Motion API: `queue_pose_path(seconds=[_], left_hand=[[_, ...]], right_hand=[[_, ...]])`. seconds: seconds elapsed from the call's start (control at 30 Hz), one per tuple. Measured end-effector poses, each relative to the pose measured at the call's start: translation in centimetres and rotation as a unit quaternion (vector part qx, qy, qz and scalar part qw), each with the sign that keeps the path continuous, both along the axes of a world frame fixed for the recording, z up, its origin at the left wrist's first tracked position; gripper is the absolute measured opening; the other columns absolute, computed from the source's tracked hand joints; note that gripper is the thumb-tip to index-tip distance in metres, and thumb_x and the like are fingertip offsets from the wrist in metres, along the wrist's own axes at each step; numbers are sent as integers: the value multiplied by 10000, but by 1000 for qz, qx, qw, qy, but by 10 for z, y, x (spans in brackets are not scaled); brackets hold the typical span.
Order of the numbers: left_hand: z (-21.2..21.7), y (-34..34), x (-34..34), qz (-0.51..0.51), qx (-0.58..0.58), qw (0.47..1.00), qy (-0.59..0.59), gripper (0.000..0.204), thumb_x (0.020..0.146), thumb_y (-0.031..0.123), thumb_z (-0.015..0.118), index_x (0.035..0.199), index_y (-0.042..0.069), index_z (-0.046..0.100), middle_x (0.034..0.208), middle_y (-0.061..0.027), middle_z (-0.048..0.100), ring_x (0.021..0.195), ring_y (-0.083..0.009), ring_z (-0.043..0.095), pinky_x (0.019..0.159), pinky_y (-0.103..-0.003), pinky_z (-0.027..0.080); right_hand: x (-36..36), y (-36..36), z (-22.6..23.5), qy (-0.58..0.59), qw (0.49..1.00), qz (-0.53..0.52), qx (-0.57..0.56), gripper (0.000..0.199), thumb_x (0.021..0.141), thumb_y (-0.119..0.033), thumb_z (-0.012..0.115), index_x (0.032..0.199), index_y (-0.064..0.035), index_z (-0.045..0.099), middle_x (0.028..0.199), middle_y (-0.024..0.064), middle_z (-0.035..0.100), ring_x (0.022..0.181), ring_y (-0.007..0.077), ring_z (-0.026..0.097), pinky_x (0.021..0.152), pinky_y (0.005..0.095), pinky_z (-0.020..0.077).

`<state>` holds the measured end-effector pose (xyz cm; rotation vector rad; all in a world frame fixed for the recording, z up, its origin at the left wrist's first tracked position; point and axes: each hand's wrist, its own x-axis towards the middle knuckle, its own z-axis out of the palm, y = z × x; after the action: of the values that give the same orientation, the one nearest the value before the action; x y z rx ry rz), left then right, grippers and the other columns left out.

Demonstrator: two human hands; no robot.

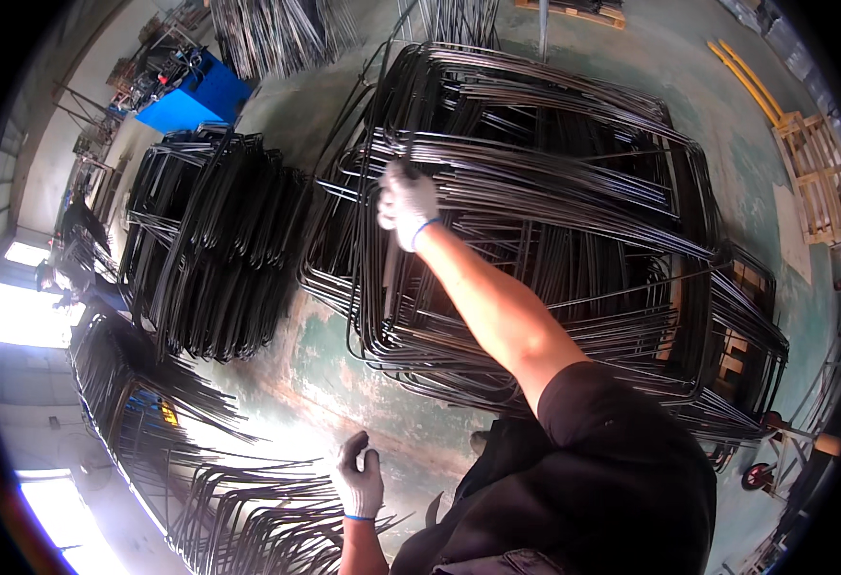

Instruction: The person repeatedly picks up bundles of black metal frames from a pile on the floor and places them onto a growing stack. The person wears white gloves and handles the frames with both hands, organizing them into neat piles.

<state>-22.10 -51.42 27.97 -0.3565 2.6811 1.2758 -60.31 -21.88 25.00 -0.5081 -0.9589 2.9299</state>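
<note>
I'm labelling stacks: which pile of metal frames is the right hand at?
The largest pile, in the middle: the gloved right hand is at its left side. The smaller pile further left has no hand at it.

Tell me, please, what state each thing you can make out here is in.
Right grip: gloved, at the big stack; whether closed on a rod, unclear
Left grip: gloved, fingers partly curled, nothing visibly held
Big stack of rods: bent at the corners, piled up
Dark stack: bent, packed close together
Lower rods: bent, bunched
Blue box: loaded on top
Yellow bars: side by side
</note>
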Motion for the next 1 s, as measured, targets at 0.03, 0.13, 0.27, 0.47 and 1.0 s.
queue_pose_path(seconds=[0.03,0.13,0.27,0.47,1.0], left_hand=[[7,0,-13,1,10,1000,8,373,987,-59,670,1355,-58,729,1275,-202,783,1207,-289,758,1089,-404,580],[45,3,-56,11,23,997,76,331,1058,-17,691,1386,-27,735,1249,-155,794,1168,-222,742,1080,-374,561],[123,2,-104,38,97,977,186,345,1115,90,681,1446,8,733,1381,-132,786,1249,-208,727,1104,-351,565],[229,-5,-107,25,84,950,300,572,1114,439,744,1486,8,687,1423,-154,749,1260,-273,728,1131,-432,585],[350,-52,229,175,493,671,526,358,1172,172,541,1456,-45,562,1112,-49,599,728,-148,457,651,-283,414]], right_hand=[[-3,-14,12,21,1000,20,-12,508,1022,-572,815,853,-166,560,622,-61,457,455,103,427,397,312,323],[12,-69,68,48,998,39,-20,412,1115,-439,743,882,-142,578,595,-58,460,427,108,440,370,307,303],[35,-142,80,151,979,31,135,328,1135,-372,722,985,-95,631,676,-18,574,527,109,523,465,310,417],[194,-182,150,259,901,198,287,215,1156,-221,670,1098,-14,669,898,155,739,766,212,690,739,394,579],[574,-74,-9,437,767,285,373,224,895,70,714,1046,-95,721,798,95,735,676,300,734,607,382,563]])
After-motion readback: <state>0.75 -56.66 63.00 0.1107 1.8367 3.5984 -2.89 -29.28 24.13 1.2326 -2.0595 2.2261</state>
